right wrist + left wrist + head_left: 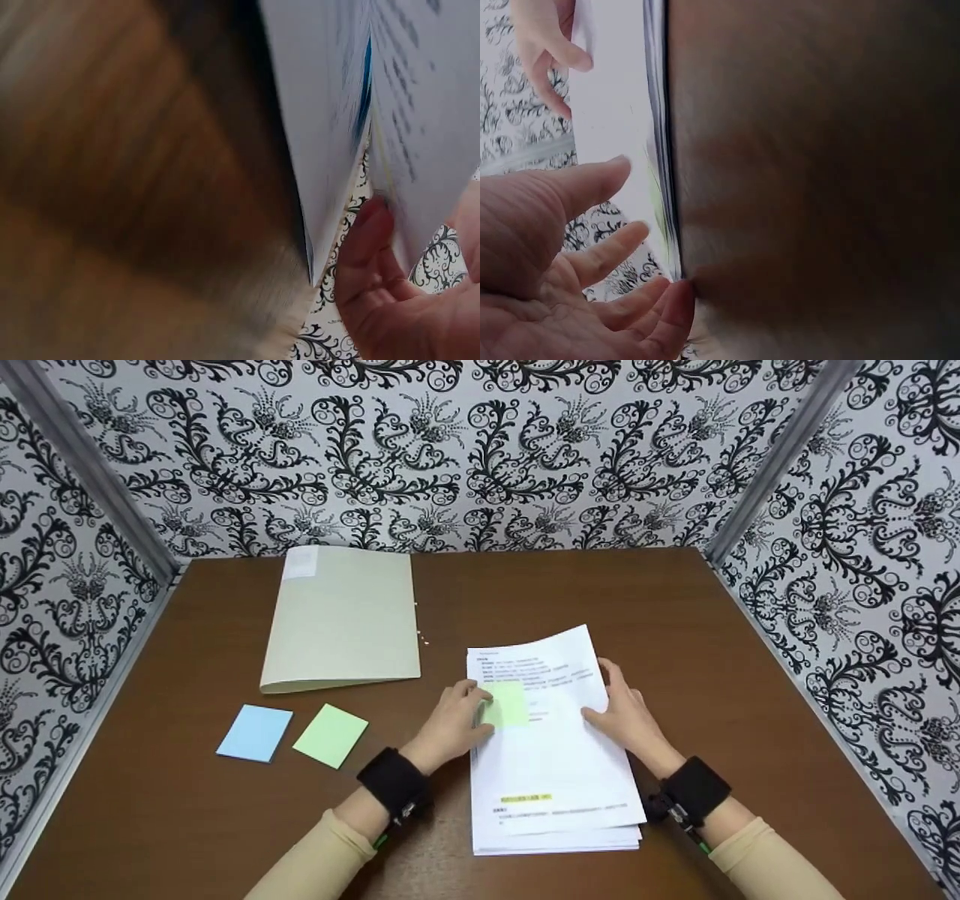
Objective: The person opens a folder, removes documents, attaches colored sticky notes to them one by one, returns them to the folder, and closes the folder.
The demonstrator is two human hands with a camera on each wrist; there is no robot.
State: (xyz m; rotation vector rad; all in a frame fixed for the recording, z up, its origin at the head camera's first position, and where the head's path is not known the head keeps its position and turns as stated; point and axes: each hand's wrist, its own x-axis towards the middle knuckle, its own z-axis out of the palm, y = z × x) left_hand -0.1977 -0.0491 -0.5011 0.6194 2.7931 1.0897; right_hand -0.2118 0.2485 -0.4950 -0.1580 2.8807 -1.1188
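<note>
A stack of printed paper (555, 840) lies on the table, its top sheet (570, 765) lifted along the right side. My right hand (630, 720) pinches that raised edge, thumb on the face and fingers behind it. In the right wrist view, the lifted sheet (427, 97) stands apart from the pages (315, 150) below, and a strip of blue paper (365, 82) shows in the gap. My left hand (454, 724) rests at the stack's left edge with fingers loosely bent, beside a green sticky note (510, 705) on the sheet. Its fingertips (679, 292) meet the page edges.
Left of the stack lie a blue sticky-note pad (255, 733) and a green sticky-note pad (331, 736). Behind them is a pale folder (345, 615) with a white label. Patterned panels (420, 457) wall the brown table (525, 592) at the back and sides.
</note>
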